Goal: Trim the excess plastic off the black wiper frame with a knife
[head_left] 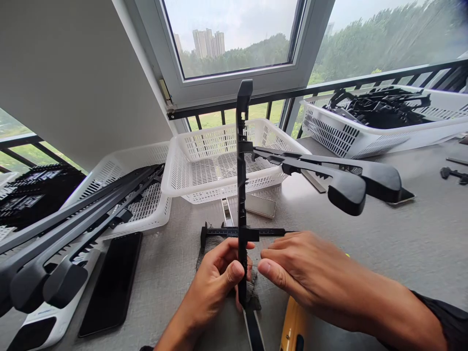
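My left hand is closed around the lower part of a long black plastic trim strip, which stands on end with clips along its edge. Just right of the strip, my right hand has its fingers curled in and its thumb pointing at the strip. Something very thin seems to show at its thumb tip, too fine to name. Behind the hands lies a black caliper on a dark grey cloth. A yellow-bodied tool lies below my right hand, partly covered by it.
White plastic baskets stand at the back: one in the middle, one at left, one at right with black parts. More trim strips lean on the left basket and the middle basket's right side. A black phone lies at left.
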`<state>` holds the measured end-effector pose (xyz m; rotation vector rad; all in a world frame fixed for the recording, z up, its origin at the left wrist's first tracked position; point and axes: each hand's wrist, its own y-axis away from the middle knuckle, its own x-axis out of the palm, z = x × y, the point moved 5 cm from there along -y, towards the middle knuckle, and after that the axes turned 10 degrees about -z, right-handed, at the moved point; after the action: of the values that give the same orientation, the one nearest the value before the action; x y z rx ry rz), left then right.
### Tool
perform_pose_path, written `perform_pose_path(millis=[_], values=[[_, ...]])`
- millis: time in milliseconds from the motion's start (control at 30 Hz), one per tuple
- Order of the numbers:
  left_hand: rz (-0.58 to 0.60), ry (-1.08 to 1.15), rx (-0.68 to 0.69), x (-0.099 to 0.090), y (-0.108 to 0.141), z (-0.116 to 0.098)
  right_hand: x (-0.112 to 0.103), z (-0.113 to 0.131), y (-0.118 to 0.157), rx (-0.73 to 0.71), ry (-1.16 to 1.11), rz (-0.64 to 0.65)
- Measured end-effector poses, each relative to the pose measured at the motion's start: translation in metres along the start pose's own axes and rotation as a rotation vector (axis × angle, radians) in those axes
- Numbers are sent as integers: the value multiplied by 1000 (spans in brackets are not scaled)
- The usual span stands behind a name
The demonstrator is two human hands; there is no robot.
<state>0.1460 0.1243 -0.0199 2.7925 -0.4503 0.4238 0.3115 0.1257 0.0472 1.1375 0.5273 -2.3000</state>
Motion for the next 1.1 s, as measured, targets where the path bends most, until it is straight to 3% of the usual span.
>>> perform_pose_path(millis=[333,633,1100], values=[[-8,12,-15,0,1,1,2,2,-1,-1,104,28],[-28,9,-27,-1,1,2,7,2,0,-14,212,-35],[-48,3,-20,-1,1,0,3,2,3,2,165,-65]])
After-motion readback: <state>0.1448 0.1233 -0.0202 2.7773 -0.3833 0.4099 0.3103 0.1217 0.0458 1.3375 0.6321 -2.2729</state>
